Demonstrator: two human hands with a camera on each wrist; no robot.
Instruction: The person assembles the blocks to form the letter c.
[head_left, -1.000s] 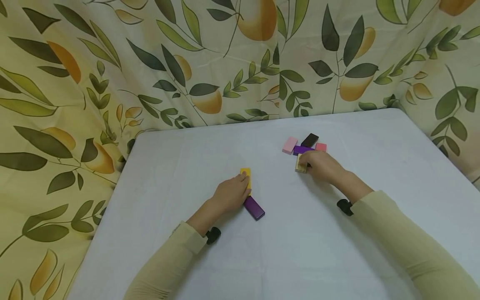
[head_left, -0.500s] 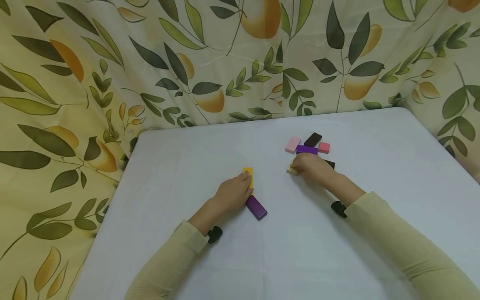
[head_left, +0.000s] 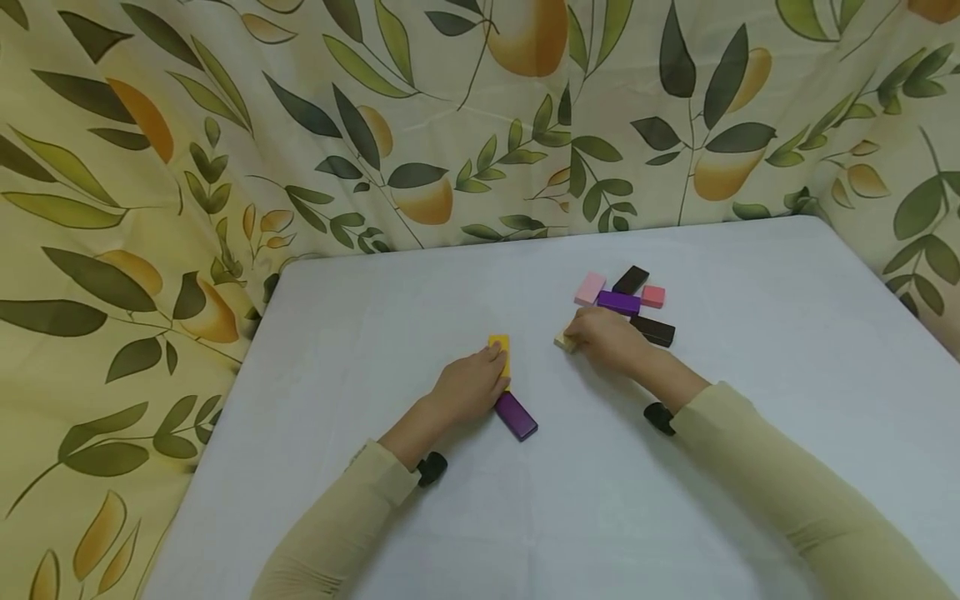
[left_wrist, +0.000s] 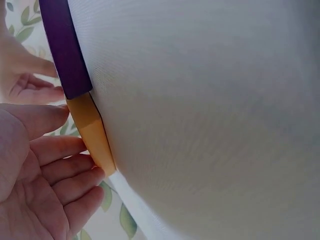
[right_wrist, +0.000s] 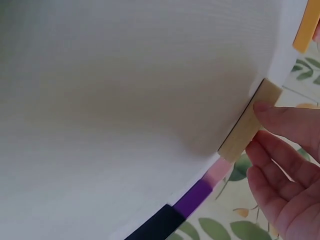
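My left hand (head_left: pixel 468 387) rests its fingertips and thumb on a yellow block (head_left: pixel 498 341), with the fingers fairly straight. A dark purple block (head_left: pixel 517 417) lies at an angle against the yellow block's near end. Between thumb and fingers, my right hand (head_left: pixel 606 337) pinches a pale wooden block (right_wrist: pixel 247 125); in the head view that hand partly covers it. Just behind and beside the right hand lie a bright purple block (head_left: pixel 619 302) and a black block (head_left: pixel 653 331).
A pink block (head_left: pixel 590 288), another dark block (head_left: pixel 631 279) and a small coral block (head_left: pixel 653 296) form a loose cluster beyond the right hand. Everything lies on a white-covered table (head_left: pixel 360 325). A leaf-patterned cloth (head_left: pixel 480 125) hangs behind the table.
My right hand has moved left with the wooden block, away from the cluster, uncovering the near black block. The left hand stays on the yellow block.
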